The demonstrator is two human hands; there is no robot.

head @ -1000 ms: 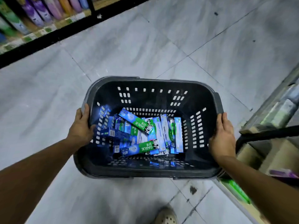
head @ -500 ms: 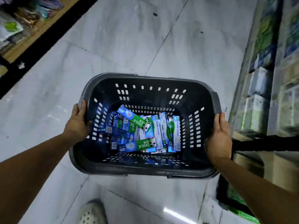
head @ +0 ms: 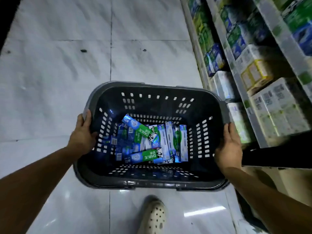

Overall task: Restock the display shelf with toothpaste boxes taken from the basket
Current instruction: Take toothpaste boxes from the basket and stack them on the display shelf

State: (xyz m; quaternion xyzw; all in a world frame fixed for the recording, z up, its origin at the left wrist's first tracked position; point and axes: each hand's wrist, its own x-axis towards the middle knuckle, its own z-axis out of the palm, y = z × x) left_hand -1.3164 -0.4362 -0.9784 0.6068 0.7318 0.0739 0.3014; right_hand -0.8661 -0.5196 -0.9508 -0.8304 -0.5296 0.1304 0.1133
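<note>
Gripping the basket [head: 152, 184] by its sides, left hand [head: 83, 135] and right hand [head: 229, 149], toothpaste boxes [head: 152, 141] jumbled, display shelf [head: 253, 73] blurred

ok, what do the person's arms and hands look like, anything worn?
Both forearms are bare to the frame edge, with no sleeves in view. The left hand and right hand wear no gloves. Lower down, one cream clog with round holes shows.
</note>
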